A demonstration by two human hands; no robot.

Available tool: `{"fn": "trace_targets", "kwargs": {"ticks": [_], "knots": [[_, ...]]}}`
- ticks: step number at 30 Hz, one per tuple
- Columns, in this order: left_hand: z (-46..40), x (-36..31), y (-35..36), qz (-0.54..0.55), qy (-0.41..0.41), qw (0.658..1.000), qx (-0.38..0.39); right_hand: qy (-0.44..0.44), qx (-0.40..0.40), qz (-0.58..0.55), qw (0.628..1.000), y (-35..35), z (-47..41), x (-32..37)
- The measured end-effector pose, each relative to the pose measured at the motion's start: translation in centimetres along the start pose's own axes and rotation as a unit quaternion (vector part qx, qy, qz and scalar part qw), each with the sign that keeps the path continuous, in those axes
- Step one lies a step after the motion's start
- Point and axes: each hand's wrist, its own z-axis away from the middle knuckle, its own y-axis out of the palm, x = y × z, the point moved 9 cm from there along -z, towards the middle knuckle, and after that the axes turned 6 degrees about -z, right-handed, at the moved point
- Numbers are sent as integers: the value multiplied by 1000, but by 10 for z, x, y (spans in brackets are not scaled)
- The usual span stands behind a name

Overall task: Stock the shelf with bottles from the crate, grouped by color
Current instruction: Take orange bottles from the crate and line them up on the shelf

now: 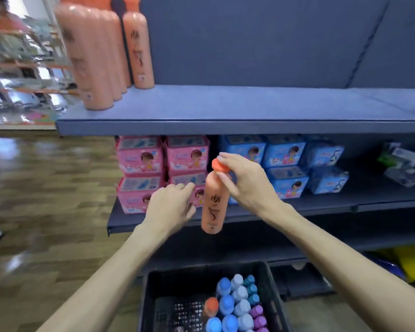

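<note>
My right hand [244, 178] grips an orange bottle [212, 202] by its cap, hanging upright in the air between the black crate [151, 293] below and the shelf [225, 106] above. My left hand [170, 207] reaches beside it, fingers relaxed, holding nothing. A row of orange bottles [101, 56] already stands at the shelf's left end. One orange, plus blue, pale, teal and purple bottles [235, 305] remain crated.

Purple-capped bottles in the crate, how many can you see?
3, stacked in a column along the black crate's right side: one, one below it, and one cut off at the frame's bottom edge. More may lie out of view.
</note>
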Motion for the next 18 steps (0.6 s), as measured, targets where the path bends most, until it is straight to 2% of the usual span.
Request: {"fn": "trace_targets", "kwargs": {"ticks": [6,10,18], "knots": [[-31,22,-72,-10,1,998,-60,-39,-75,-27,996,-66,-57,44],[-48,37,-109,-32,-8,996,-79,-35,-94,-76,992,-99,-96,61],[-81,68,-165,-40,-21,989,-143,-57,-118,-38,991,-149,-171,98]]}}
